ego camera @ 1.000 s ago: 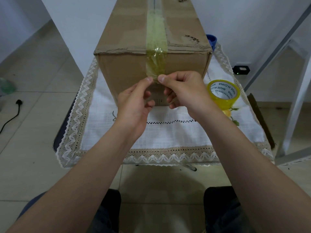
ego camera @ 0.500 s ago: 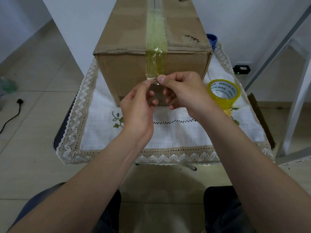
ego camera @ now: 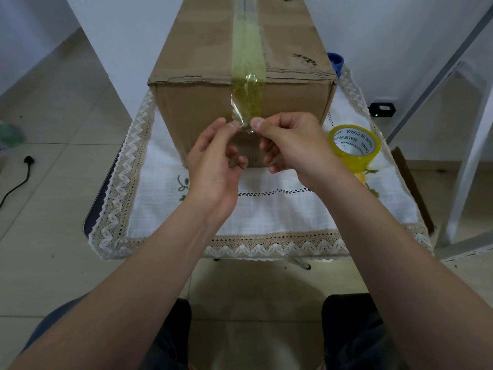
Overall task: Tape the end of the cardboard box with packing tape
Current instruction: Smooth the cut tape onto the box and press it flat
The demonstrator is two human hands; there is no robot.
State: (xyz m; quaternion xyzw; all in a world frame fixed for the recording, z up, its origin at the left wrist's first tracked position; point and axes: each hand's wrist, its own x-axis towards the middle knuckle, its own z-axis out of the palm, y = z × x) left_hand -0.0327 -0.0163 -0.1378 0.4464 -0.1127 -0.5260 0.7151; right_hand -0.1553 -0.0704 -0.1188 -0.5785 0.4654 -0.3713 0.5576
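White walls and pale floor tiles surround a small table covered by a white, lace-edged tablecloth. On the cloth stands a cardboard box, long and brown, its near end facing the seated person and set back from the cloth's near edge. A strip of yellowish packing tape runs along the middle of the box top, over the top edge and partway down the near end. The lower part of the strip looks lifted and crinkled, not yet flat on the cardboard.

Both hands meet at the loose tail of that strip, in front of the near end of the box. The left hand pinches the tail's left side between thumb and forefinger; the right hand pinches the right side the same way, other fingers curled underneath. Holding both corners probably keeps the sticky tail spread and taut so it can be laid down without folding on itself. The likely next step is pressing it flat against the box end.

A tape roll, yellow with a printed white core, lies set aside near the cloth's right edge, just beside the right wrist. A small blue object peeks out behind the box's far right corner; I cannot tell what it is
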